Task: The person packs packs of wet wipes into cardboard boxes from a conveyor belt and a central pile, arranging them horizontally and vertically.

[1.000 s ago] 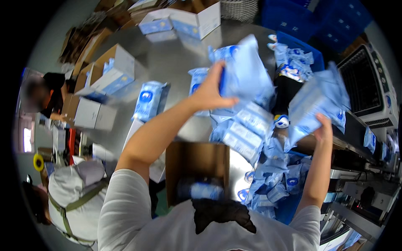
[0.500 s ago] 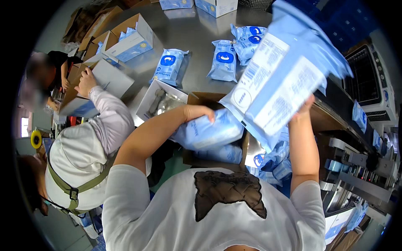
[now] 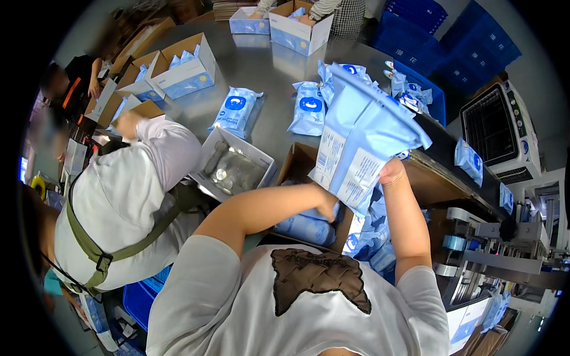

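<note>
My right hand [image 3: 392, 171] grips a light blue pack of wet wipes [image 3: 362, 139], raised above the boxes with its printed back toward me. My left hand [image 3: 322, 203] reaches down into an open brown cardboard box [image 3: 297, 163], closed over a blue wipes pack whose shape is mostly hidden by the hand and the raised pack. Another wipes pack [image 3: 306, 229] lies in the near part of that box. To the right of it, many loose packs [image 3: 380, 225] are heaped, partly behind my right forearm.
A white box [image 3: 234, 169] with clear and silvery contents stands left of the brown box. Wipes packs [image 3: 236, 111] lie on the metal table [image 3: 237, 65]. Filled cartons [image 3: 184, 74] stand beyond. A co-worker's arm [image 3: 169, 145] is close on my left; a conveyor [image 3: 457, 160] runs on the right.
My left hand has moved down and right into the brown box with its pack. The pack in my right hand has shifted left and lower. The co-worker's hand has moved from a carton's edge.
</note>
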Demonstrator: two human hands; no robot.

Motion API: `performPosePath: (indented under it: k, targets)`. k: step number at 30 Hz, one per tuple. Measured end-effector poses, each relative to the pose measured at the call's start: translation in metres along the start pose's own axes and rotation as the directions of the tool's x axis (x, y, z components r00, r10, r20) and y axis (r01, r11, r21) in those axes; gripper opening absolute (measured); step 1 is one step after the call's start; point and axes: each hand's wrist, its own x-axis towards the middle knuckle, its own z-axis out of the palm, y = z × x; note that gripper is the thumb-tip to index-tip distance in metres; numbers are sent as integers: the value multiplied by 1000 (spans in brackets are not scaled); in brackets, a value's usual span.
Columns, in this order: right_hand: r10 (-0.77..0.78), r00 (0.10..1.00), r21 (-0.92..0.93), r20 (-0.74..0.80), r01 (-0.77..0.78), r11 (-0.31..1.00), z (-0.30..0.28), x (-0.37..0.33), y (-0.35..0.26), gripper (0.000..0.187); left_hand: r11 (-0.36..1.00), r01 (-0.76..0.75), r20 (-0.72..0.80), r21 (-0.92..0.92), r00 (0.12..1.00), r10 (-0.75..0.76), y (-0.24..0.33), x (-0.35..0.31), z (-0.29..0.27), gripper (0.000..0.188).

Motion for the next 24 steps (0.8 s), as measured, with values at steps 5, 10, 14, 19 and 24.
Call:
performPosePath:
  k: [5, 10, 14, 19, 24]
  targets:
    - [158, 980, -422, -120, -194, 886, 11, -13, -22, 90, 982, 151, 1, -115, 988, -152, -50, 4, 36, 115]
    - [523, 843, -773, -124, -412, 482, 47, 25, -13, 94, 876, -214, 19, -431, 969, 247, -90, 37, 73, 111]
    - [495, 813, -923, -308, -381, 52, 18, 47, 25, 72, 991, -132, -149, 3, 980, 131, -46, -4, 52, 102]
    - [125, 920, -763, -372, -226, -606, 45, 52, 86, 39, 886, 386, -305, 257, 902, -304, 3, -17, 75, 62]
    - [240, 951, -829, -195, -29, -559, 12, 23, 125, 42, 978, -43, -686, -203, 719, -111, 5, -107, 46, 18]
